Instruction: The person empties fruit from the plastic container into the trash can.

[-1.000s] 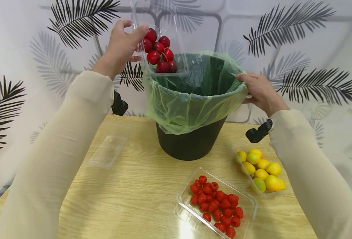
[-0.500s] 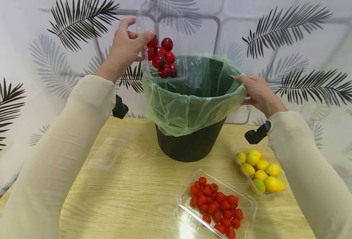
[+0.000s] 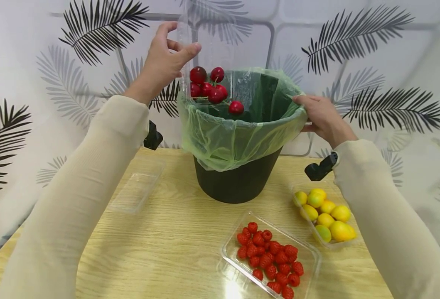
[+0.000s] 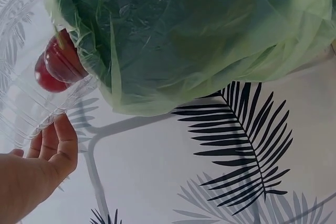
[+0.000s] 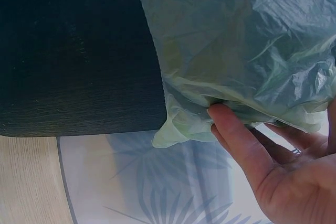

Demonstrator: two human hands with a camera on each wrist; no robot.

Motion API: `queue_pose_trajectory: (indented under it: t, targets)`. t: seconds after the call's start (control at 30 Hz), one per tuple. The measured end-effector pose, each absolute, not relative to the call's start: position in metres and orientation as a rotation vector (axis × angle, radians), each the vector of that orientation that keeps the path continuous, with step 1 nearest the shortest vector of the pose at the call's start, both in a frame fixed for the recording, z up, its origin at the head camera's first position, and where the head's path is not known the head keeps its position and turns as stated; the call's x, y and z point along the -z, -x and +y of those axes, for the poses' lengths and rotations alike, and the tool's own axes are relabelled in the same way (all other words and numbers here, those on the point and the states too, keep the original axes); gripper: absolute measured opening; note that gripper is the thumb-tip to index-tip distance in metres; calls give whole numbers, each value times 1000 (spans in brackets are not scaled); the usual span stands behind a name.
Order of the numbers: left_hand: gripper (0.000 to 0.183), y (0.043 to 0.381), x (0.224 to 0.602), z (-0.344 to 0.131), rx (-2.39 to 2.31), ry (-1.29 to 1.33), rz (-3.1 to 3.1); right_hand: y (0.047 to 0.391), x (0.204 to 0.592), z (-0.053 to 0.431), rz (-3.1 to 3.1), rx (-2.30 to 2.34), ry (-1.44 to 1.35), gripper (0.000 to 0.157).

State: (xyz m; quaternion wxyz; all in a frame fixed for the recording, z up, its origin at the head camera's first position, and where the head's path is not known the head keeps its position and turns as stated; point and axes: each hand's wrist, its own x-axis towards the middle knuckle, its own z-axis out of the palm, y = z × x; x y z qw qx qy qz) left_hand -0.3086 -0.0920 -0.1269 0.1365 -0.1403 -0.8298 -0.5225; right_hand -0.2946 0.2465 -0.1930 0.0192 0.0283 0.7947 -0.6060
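In the head view my left hand (image 3: 164,62) grips the side of a clear plastic container (image 3: 217,46), tipped steeply over the left of a black bin (image 3: 238,180). Red cherries (image 3: 216,94) are bunched at the container's low end; one cherry (image 3: 236,108) shows apart from them over the bin's mouth. The left wrist view has fingers curled at the container (image 4: 21,111), with cherries (image 4: 64,59) beside the bag. A thin green bag (image 3: 242,143) lines the bin and folds over its rim. My right hand (image 3: 323,116) holds bag and rim at the right, fingers under the bag's edge.
On the wooden table (image 3: 160,253), a clear container (image 3: 313,253) of raspberries lies in front, and another container (image 3: 330,245) of small yellow fruits stands right. A clear container (image 3: 133,193) without fruit lies left. A patterned wall covering (image 3: 354,95) rises behind the bin.
The left hand has moved right and tipped the container further. The cherries have slid down to its low end, and one has come away over the bin. The right hand keeps its place.
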Motion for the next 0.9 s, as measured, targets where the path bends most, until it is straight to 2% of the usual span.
queue_pose_trajectory:
  t: [0.9]
  targets:
    - [77,306,124,-86,1426,539,-2381,295,193,246,2494,1865,-92,21]
